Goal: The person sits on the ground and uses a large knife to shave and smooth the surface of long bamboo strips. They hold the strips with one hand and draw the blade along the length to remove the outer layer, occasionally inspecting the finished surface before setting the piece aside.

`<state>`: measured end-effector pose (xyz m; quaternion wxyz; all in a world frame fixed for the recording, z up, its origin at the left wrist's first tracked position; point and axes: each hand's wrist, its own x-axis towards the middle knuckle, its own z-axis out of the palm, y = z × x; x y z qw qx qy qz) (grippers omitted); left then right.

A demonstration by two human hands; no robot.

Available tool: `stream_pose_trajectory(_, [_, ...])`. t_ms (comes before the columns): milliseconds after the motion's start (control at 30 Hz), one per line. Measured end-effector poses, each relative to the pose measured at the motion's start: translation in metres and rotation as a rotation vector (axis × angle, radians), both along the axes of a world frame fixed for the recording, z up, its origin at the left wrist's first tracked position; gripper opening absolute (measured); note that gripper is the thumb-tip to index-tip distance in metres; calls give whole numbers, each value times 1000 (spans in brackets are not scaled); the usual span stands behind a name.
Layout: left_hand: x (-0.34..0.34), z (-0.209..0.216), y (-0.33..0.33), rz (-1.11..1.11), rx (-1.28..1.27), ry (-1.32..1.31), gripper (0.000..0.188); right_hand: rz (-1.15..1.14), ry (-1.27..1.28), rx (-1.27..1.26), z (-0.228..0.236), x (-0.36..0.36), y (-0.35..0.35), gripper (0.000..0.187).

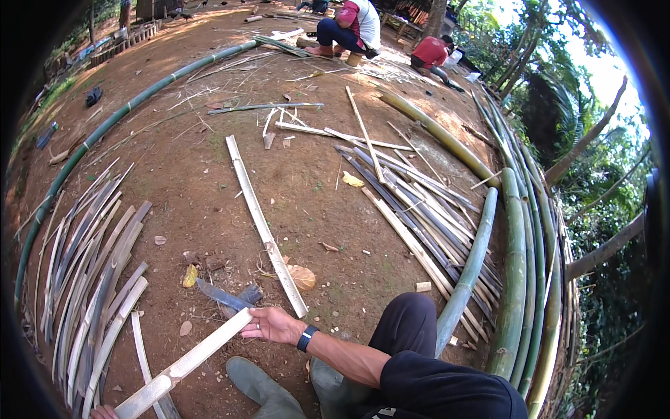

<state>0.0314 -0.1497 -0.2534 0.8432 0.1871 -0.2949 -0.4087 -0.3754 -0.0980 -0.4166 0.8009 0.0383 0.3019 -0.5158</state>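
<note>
A split bamboo strip (192, 361), pale inner face up, slants across the lower left between my hands. My right hand (276, 326), with a ring and a dark wristband, is closed on its upper end. At the lower edge only the fingers of my left hand (105, 413) show, gripping the strip's other end. A dark machete blade (222, 296) lies on the soil just beyond my right hand, beside a dark piece (249, 296) I cannot make out. Another split bamboo length (259, 216) lies ahead on the ground.
Bamboo strips (91, 272) are piled at left, more (426, 216) at right. Whole green poles (513, 272) run along the right; a long pole (132, 105) curves along the left. My rubber boots (262, 387) stand below. Two people (349, 28), (433, 54) crouch far off.
</note>
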Motion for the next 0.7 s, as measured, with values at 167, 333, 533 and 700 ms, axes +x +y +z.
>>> stream_pose_trajectory(167, [22,-9,10,-84,-4,34,69,16,-93,-140,5,-5,0,37])
stream_pose_trajectory(333, [31,-18,12,-103,24,69,69,-2,-136,-138,10,-5,-2,38])
stream_pose_trajectory(533, [19,-10,15,-93,12,73,70,20,-84,-135,2,-5,0,35])
stream_pose_trajectory(700, [17,0,18,-67,14,24,68,25,-69,-105,-2,-1,0,34])
